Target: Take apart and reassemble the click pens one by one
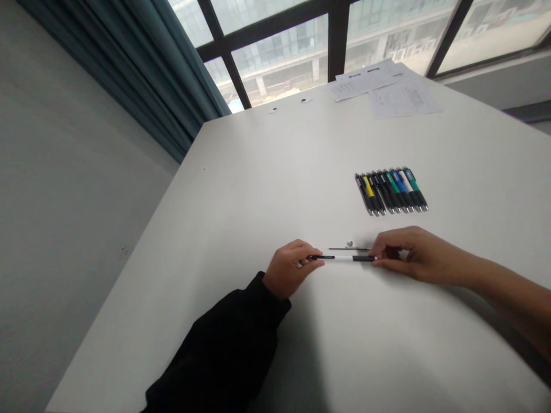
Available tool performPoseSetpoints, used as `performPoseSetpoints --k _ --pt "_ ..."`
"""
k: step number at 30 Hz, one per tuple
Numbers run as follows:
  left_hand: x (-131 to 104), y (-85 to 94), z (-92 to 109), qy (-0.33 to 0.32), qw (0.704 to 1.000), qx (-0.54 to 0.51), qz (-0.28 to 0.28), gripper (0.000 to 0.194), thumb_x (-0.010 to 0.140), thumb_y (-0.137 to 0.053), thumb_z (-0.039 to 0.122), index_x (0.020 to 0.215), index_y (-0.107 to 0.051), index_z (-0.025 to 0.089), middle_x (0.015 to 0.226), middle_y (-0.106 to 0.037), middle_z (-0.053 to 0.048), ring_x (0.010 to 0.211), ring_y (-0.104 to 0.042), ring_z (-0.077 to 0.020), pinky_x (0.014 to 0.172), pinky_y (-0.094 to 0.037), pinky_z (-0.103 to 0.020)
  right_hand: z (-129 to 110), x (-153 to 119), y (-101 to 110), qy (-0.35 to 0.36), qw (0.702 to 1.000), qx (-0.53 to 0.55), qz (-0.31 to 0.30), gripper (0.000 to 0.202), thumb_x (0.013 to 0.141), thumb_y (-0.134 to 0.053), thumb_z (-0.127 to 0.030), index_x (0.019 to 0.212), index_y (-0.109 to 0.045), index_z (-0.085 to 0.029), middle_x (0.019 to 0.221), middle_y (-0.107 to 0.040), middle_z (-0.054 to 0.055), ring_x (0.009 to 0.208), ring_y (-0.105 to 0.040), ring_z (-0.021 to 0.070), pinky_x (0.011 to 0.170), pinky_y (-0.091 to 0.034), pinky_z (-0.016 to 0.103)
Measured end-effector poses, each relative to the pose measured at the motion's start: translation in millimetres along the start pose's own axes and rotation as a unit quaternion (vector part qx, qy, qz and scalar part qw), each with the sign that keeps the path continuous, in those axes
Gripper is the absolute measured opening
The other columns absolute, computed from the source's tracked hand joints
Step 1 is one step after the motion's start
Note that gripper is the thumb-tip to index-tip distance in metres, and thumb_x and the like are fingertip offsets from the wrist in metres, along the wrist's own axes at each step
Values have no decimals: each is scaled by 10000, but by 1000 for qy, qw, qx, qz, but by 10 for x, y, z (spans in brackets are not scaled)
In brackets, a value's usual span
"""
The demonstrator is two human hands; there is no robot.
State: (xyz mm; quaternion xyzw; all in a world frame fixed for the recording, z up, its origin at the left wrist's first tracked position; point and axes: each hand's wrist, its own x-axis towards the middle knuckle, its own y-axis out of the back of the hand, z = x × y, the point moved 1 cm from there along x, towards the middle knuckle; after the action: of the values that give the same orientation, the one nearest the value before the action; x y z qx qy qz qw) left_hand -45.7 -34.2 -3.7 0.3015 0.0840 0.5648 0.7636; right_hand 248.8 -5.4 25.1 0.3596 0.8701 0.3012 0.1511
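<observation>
A white-bodied pen (pixel 343 258) with a black clip and a black grip is held level between my two hands, low over the table. My left hand (pixel 293 265) pinches its clip end between thumb and fingers. At the grip end, my right hand (pixel 402 252) is closed on the tip. Just behind the pen lies a thin dark refill (pixel 344 249), its right end reaching my right fingertips; whether they touch it I cannot tell. Small silvery parts (pixel 349 244), too small to make out, rest beside the refill.
Several click pens (pixel 391 192) in black, yellow, green, blue and white lie side by side farther back on the white table (pixel 241 195). Printed papers (pixel 402 97) lie at the far edge by the window. A blue curtain (pixel 142 63) hangs at left.
</observation>
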Motion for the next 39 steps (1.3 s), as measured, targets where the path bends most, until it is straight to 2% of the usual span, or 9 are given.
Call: performPoseSetpoints --k 2,5,12,20,31,39 --pt "-5 -18 -3 -55 997 61 5 141 862 -736 288 963 -771 197 878 -699 -66 746 -621 -156 721 -534 -299 14 18 5 -9 1000 -23 -14 204 916 -602 -356 864 -699 -184 686 -668 33 576 -557 150 549 -417 262" --pt "-13 -37 -3 -83 991 106 -1 155 875 -725 269 1000 -756 183 885 -699 -76 853 -635 -198 784 -539 -336 22 36 12 -24 998 -45 -23 170 890 -618 -334 848 -695 -188 646 -645 16 551 -530 145 537 -383 254" --pt "-7 -27 56 -56 992 110 6 113 904 -669 185 1004 -723 182 943 -728 -73 896 -645 -200 851 -531 -359 12 33 15 -49 994 -92 -16 158 884 -612 -310 812 -678 -186 629 -635 11 538 -515 131 533 -376 241" --pt "8 -54 37 -13 993 107 36 136 901 -665 212 1005 -750 194 899 -647 -59 836 -625 -173 766 -520 -300 22 53 -5 -76 993 -88 14 134 854 -656 -300 774 -677 -194 606 -634 7 521 -512 132 515 -368 246" --pt "21 -52 39 7 994 98 39 117 875 -668 165 982 -716 166 861 -652 -39 732 -584 -134 709 -495 -265 25 41 7 -86 991 -99 21 138 873 -637 -305 799 -668 -192 610 -642 12 527 -528 139 528 -381 260" --pt "10 -36 56 14 995 85 44 118 858 -675 159 974 -692 171 865 -644 -29 704 -571 -121 697 -499 -259 30 44 18 -117 988 -97 9 185 865 -657 -366 792 -642 -197 629 -655 12 550 -553 141 535 -403 257"
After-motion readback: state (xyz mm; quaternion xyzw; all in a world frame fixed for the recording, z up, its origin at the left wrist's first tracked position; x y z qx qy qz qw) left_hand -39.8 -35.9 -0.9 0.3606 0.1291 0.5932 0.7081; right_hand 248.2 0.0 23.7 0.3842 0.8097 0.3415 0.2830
